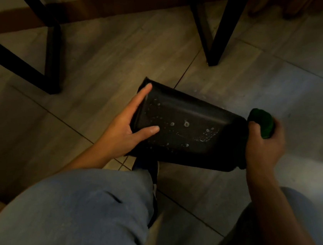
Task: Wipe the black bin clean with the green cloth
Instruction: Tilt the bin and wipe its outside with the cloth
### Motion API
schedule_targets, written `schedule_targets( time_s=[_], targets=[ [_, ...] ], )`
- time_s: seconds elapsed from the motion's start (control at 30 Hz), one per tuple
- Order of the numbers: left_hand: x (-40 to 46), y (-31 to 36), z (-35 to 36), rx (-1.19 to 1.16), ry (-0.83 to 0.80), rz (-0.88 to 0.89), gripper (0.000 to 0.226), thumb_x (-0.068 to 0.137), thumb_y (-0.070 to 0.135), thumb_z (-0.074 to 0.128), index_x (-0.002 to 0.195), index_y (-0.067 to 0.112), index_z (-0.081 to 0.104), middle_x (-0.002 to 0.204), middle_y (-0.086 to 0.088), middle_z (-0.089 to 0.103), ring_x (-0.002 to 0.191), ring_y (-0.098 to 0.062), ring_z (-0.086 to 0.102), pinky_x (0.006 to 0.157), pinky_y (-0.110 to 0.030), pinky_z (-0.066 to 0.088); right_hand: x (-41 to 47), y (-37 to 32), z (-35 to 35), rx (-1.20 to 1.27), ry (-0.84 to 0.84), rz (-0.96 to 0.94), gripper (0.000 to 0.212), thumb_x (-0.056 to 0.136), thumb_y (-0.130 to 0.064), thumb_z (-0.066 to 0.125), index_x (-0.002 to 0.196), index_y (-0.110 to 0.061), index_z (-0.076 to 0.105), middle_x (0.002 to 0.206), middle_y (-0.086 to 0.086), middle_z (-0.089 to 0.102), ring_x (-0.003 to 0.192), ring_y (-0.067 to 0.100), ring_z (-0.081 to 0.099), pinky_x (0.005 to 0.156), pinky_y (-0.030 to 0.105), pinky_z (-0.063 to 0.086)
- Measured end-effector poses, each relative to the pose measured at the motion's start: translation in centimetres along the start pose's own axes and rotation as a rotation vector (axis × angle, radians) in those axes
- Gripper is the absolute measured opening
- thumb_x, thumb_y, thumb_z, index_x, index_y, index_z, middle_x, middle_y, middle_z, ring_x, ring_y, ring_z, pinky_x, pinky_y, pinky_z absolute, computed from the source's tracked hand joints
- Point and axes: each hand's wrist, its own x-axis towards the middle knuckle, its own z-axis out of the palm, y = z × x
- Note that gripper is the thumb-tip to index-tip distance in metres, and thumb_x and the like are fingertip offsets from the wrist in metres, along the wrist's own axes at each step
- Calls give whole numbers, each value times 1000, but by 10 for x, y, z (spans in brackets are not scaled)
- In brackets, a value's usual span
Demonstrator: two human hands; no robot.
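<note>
Though it lies on its side, the black bin [187, 127] is held just above the tiled floor [232, 78], tilted, one end toward the left hand and the other toward the right; which end is the mouth I cannot tell in this light. Water beads dot the upper wall, so the surface is wet. Judgement: thin moulded plastic, light, fairly stiff but likely to flex under a squeeze, and slick where wet. Best held at the ends or edges, where fingers can hook, not on the smooth flank.

Left hand [125, 130]: fingers straight and spread, pressing flat against the near end, thumb laid along the wet wall. It braces rather than grips.

Right hand [263, 143]: closed around the green cloth [262, 123], bunched into a wad against the far end of the bin. Cloth looks soft and compressible; wet or dry, cannot tell.

Droplets remain on the flank, so the wiping looks unfinished.

Outward: knees in blue jeans [71, 223] below, a dark shoe [150, 170] under the bin, black furniture legs [217, 35] beyond.
</note>
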Motion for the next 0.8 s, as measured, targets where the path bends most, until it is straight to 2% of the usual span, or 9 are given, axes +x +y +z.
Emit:
schedule_targets(
  time_s=[0.07, 0.13, 0.2, 0.27, 0.37, 0.43, 0.53, 0.7, 0.8],
  targets=[
    [5, 0, 0, -55, 64, -33, 89, 85, 24, 72, 151, 43, 15, 150, 29, 36, 134, 8, 44, 104, -13, 43, -3, 2, 4, -44, -31, -66, 47, 91, -32, 65, 137, -27, 58, 125, -5, 64, 112, 12, 62, 100, 33, 52],
    [9, -2, 2, -86, 175, -64, 88, 87, 21, 73, 154, 38, 19, 136, 5, 60, 117, -2, 63, 94, -20, 54, -4, 7, 7, -113, -48, -161, 48, 91, -33, 65, 137, -26, 57, 130, 0, 62, 118, 16, 60, 104, 37, 50],
    [13, -3, 5, 15, 307, -74, 79, 89, 28, 71, 154, 32, 27, 103, 7, 73, 94, -3, 72, 82, -21, 59, -3, 10, 11, -190, -57, -230, 51, 93, -33, 64, 141, -22, 54, 136, 6, 59, 125, 23, 58, 108, 42, 48],
    [16, -4, 7, 156, 401, -61, 68, 90, 35, 70, 151, 28, 39, 90, 15, 72, 83, 6, 71, 79, -17, 58, -2, 12, 14, -278, -72, -251, 54, 97, -34, 62, 147, -20, 50, 142, 12, 54, 128, 29, 56, 110, 43, 46],
    [23, -8, 4, 241, 410, -38, 63, 93, 36, 67, 149, 23, 44, 97, 18, 69, 86, 17, 64, 86, -14, 54, -1, 12, 18, -361, -76, -310, 54, 99, -36, 59, 149, -20, 48, 145, 17, 50, 129, 34, 54, 109, 45, 46],
    [24, -8, 4, 147, 281, -72, 67, 97, 28, 63, 155, 26, 31, 115, 22, 64, 100, 14, 63, 93, -14, 52, 1, 14, 21, -376, -54, -330, 54, 97, -38, 57, 148, -20, 49, 145, 17, 51, 129, 35, 54, 109, 47, 46],
    [21, -9, 9, 22, 130, -99, 71, 102, 22, 54, 158, 30, 11, 141, 29, 39, 123, 17, 48, 100, -7, 40, 1, 15, 22, -362, -47, -307, 53, 99, -35, 57, 149, -21, 49, 147, 15, 51, 131, 34, 54, 108, 40, 42],
    [24, -10, 11, -67, 171, -119, 59, 105, 16, 44, 156, 24, 15, 141, 33, 31, 124, 28, 36, 100, 2, 29, 6, 13, 18, -211, -74, -194, 48, 102, -29, 59, 148, -23, 49, 145, 6, 58, 131, 25, 57, 110, 34, 43],
    [26, -11, 17, -95, 204, -124, 57, 105, 11, 44, 154, 23, 17, 135, 34, 33, 116, 33, 37, 95, 5, 28, 16, -2, 7, -105, -25, -123, 46, 104, -27, 58, 147, -18, 48, 140, 5, 59, 126, 22, 58, 103, 30, 43]
  ],
)
